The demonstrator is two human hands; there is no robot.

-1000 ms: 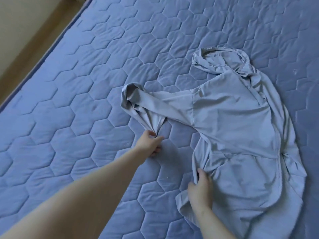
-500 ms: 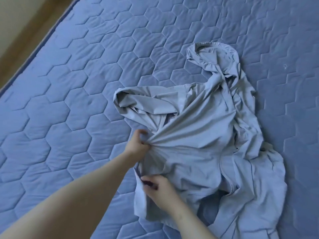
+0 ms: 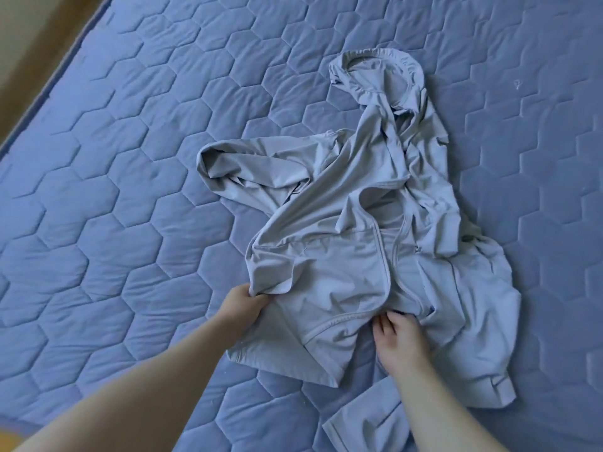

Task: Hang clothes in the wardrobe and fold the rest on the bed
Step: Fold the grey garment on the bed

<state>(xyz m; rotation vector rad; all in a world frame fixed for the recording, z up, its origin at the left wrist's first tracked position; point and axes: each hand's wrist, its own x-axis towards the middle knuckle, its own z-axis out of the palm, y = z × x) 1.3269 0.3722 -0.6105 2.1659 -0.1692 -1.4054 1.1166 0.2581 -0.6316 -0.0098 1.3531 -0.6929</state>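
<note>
A light grey hooded jacket (image 3: 346, 269) lies crumpled on the blue quilted bed (image 3: 130, 190), its hood toward the far side and its front zip open. My left hand (image 3: 241, 303) grips a bunched fold at the jacket's left side. My right hand (image 3: 396, 337) pinches the fabric at the lower hem near the zip edge; its fingertips are tucked under the cloth. One sleeve is folded over at the left, and another part of the garment trails toward the bottom of the view.
The mattress edge (image 3: 55, 83) runs diagonally along the upper left, with a wooden floor (image 3: 39, 37) beyond it. Quilted mattress surface surrounds the jacket on all sides.
The jacket went from lying flat to being gathered and turned, its front panel now folded toward me. Both hands shifted down and toward me with the fabric.
</note>
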